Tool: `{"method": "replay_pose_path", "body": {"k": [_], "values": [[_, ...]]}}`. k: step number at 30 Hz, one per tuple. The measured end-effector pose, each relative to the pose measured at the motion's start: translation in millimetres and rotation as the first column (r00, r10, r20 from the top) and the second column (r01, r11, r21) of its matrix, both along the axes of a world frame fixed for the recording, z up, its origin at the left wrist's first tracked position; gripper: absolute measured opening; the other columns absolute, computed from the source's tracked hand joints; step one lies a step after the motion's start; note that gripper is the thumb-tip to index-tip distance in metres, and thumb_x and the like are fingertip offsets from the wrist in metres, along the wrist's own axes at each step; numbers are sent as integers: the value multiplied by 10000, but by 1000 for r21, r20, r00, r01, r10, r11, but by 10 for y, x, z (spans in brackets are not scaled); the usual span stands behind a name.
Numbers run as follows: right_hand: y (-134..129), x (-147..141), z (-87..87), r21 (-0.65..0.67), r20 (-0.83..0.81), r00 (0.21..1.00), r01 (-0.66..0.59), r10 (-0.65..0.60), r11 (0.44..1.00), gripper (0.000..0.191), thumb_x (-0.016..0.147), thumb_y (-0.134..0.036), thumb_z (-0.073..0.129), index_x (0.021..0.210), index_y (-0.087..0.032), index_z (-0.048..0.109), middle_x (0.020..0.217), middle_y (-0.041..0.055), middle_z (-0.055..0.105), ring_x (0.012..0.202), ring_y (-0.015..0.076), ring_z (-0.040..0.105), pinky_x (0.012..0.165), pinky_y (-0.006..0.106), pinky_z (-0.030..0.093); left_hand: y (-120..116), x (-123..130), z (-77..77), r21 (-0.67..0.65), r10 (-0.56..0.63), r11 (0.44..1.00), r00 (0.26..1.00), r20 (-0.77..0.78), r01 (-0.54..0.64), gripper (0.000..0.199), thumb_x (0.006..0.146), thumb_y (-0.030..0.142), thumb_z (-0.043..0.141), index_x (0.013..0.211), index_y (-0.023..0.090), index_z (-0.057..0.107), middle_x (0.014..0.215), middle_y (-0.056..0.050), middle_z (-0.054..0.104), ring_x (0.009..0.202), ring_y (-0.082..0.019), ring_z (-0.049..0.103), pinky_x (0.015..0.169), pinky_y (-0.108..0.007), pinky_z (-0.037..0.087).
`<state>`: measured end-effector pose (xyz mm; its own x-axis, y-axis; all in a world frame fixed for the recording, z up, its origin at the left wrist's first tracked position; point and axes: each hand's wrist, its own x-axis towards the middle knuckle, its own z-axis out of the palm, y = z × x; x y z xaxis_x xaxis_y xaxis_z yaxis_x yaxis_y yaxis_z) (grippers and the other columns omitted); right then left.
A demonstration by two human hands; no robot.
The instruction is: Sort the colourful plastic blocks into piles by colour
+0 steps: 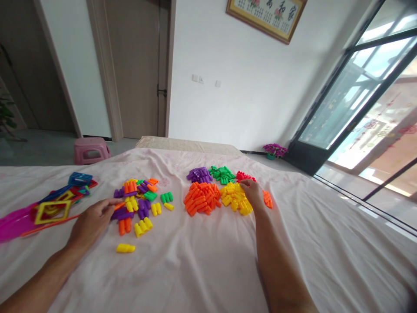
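Note:
My left hand [93,222] is at the left edge of a mixed heap of small plastic pieces, thumb and fingers pinched on an orange plastic piece [120,205]. Purple pieces [143,208], yellow pieces [143,226] and green pieces [166,197] lie about it, some joined side by side. My right hand [253,192] is over the right side of a yellow pile [235,199], its fingers closed together near the red pile [245,176]. What those fingertips hold, if anything, is hidden. An orange pile [202,198], a purple pile [199,174] and a green pile [222,174] are grouped beside it.
On the far left lie a magenta plastic item [16,221], a yellow square frame [53,211] and a blue slotted piece [80,179]. A few orange pieces [267,199] sit right of my right wrist. A pink stool [91,150] stands beyond the cloth-covered surface [195,261].

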<state>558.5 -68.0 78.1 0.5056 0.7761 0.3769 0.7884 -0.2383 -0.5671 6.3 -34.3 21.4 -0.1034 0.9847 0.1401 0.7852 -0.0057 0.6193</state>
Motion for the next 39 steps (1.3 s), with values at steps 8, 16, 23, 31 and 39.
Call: {"method": "replay_pose_path", "body": {"k": [8, 16, 23, 31, 39], "values": [[2, -51, 8, -127, 102, 989, 116, -104, 985, 339, 838, -324, 559, 1098, -242, 761, 1105, 83, 741, 1004, 262, 668, 812, 336, 485, -14, -2, 10, 25, -4, 1000, 1000, -7, 4, 358, 925, 384, 471, 1174, 278, 705, 1222, -1, 718, 1034, -216, 652, 794, -266, 461], [31, -457, 237, 100, 121, 993, -31, 19, 995, 298, 871, -263, 527, 1055, -203, 754, 1064, 70, 748, 938, 205, 677, 840, 299, 486, -3, -82, 55, 27, 61, 998, 990, -129, -58, 403, 929, 385, 441, 1204, 242, 698, 1178, -54, 726, 1006, -249, 649, 783, -304, 456], [-149, -1710, 236, 31, 202, 781, -608, 591, 793, 253, 927, -173, 507, 1051, -210, 725, 1063, 59, 732, 1003, 189, 654, 900, 303, 483, 1, -76, 58, 39, 48, 998, 991, -127, -43, 402, 903, 345, 427, 1147, 257, 735, 1127, -40, 753, 969, -229, 681, 755, -275, 480], [-327, -2501, -127, -353, 237, 506, -751, 830, 558, 455, 965, -144, 504, 1413, -219, 512, 1406, 98, 577, 1260, 209, 515, 1047, 368, 427, -33, -45, 100, 64, 27, 998, 987, -158, -17, 416, 902, 331, 406, 1133, 266, 746, 1075, -27, 770, 926, -214, 693, 759, -264, 484], [-267, -2587, -192, -450, 315, 519, -655, 794, 607, 238, 1020, -227, 467, 1081, -199, 695, 1142, 79, 670, 1069, 189, 575, 934, 312, 426, -30, -29, 116, 51, 4, 999, 987, -160, 5, 438, 911, 314, 378, 1160, 245, 731, 1081, -34, 764, 950, -218, 686, 772, -274, 480]]}}
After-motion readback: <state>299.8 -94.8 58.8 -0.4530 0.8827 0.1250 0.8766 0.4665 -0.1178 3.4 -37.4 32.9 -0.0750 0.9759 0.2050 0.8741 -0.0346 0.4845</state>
